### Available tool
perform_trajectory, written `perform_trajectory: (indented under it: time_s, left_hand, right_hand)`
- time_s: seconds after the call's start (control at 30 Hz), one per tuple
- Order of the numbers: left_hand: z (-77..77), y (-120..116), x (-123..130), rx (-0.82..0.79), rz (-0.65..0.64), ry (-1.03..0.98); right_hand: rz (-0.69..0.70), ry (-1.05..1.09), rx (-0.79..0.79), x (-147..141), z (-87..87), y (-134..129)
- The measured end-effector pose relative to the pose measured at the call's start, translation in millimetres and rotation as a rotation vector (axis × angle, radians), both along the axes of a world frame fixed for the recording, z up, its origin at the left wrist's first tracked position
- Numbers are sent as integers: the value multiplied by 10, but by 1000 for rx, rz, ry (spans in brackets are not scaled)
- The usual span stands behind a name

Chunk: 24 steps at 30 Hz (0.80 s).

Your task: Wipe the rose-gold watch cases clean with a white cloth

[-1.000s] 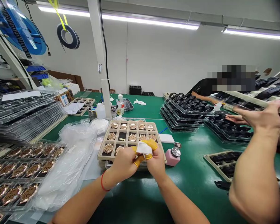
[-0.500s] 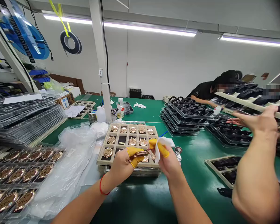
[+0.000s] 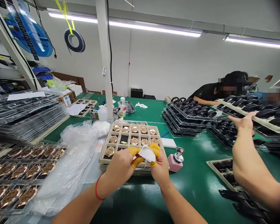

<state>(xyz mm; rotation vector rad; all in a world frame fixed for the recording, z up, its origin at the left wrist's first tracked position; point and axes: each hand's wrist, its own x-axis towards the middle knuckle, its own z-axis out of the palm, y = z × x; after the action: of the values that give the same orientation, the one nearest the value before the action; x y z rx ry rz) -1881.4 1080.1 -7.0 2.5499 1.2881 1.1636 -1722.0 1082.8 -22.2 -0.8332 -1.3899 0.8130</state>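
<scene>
My left hand (image 3: 122, 163), with yellow finger cots on the fingertips and a red string on its wrist, pinches a rose-gold watch case that the cloth now mostly hides. In my right hand (image 3: 160, 166), also wearing yellow finger cots, is a white wiping cloth (image 3: 147, 153) pressed over that watch case. Both hands meet above the front edge of a beige compartment tray (image 3: 103, 159). Rose-gold watch cases (image 3: 134, 141) lie face up in its compartments, and one compartment in the middle row holds only a small pale piece.
A pink pump bottle (image 3: 175, 163) stands right of the tray. Clear trays of watch cases (image 3: 16, 171) and plastic bags (image 3: 67, 161) lie left. Stacked trays of black straps (image 3: 189, 115) are at right, where another person's arm (image 3: 249, 155) reaches toward a beige strap tray (image 3: 266, 122).
My right hand has brought the cloth leftward onto the watch case, covering it. The view has shifted slightly, showing the pink bottle. The other person's arm has lowered and moved left with the strap tray.
</scene>
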Motion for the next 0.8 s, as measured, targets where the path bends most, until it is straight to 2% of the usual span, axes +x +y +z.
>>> perform_trajectory:
  time_s: [0.07,0.1,0.17,0.23,0.33,0.4,0.47,0.53,0.67,0.8]
  left_hand:
    - [-84,14,61,263,47,96]
    - [-114,27,86,340,40,141]
    - [-140,62,114,367,-31,186]
    - [-124,94,113,294,-98,111]
    - [-68,105,88,79,-163,-179]
    - [-38,92,75,-52,-158,-349]
    - [-27,76,74,-132,-134,-448]
    - [-31,66,86,-186,-124,-512]
    - [-29,44,117,-277,-179,-580]
    - [37,2,74,-288,-220,-366]
  right_hand:
    - [85,138,-187,-36,-5,39]
    - [147,185,-280,-43,2,63]
    - [256,221,-411,-27,27,110]
    - [301,211,-453,27,62,148]
    - [264,256,-451,149,118,175]
    - [220,346,-435,231,155,165]
    - [208,409,-392,290,185,129]
    - [216,369,-327,306,200,72]
    - [219,104,-228,228,172,-42]
    - [120,-70,-39,158,116,-81]
